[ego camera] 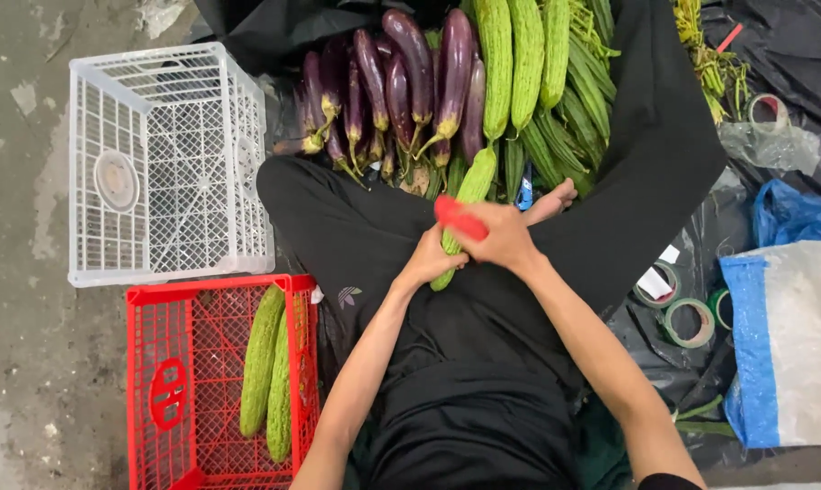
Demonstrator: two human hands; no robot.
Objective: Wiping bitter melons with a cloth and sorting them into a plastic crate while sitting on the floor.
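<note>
I sit cross-legged in black trousers. My left hand grips the lower end of a long green bumpy gourd lying across my lap. My right hand rests over the same gourd and holds a red object, pressed against the gourd's middle. Right ahead lies a pile of purple eggplants and more long green gourds. The gourd's middle is hidden under my hands.
A red plastic crate at my left holds two green gourds. A white crate stands beyond it on the concrete floor. Tape rolls and a blue-and-white sack lie at my right on black sheeting. Ridged green vegetables flank the pile.
</note>
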